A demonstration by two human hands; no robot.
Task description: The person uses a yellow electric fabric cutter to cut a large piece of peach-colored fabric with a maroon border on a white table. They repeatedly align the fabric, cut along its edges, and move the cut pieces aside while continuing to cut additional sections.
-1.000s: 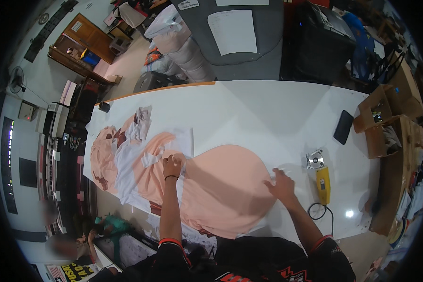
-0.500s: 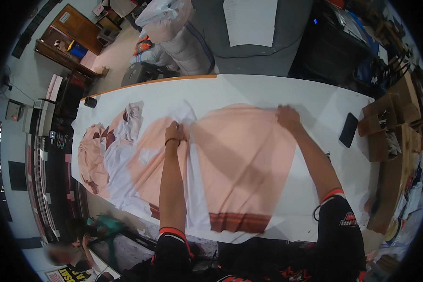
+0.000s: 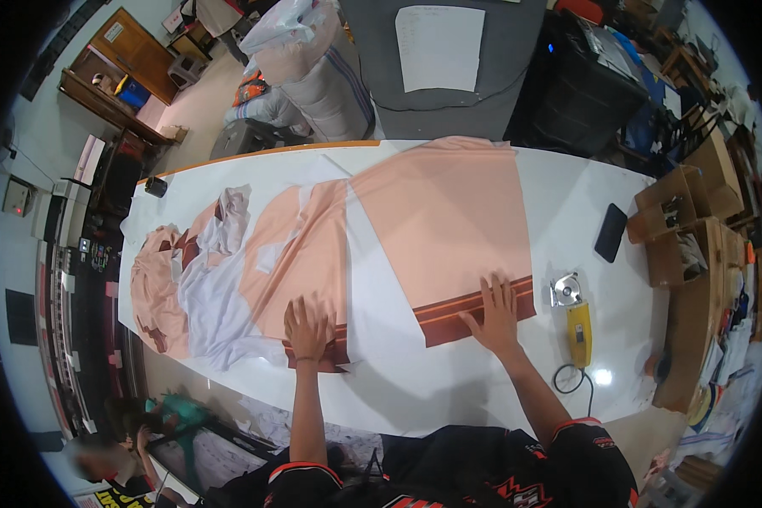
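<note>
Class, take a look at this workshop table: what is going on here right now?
A person leans over a long white table with both hands pressed flat on peach fabric. The left hand rests on the panel nearer the crumpled pile of cloth; the right hand presses the brown-striped hem of the larger panel. A yellow handheld cutter and a dark phone lie to the right.

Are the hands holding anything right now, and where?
Nothing gripped: left hand and right hand press flat on the peach fabric sheet's brown-striped near edge.
</note>
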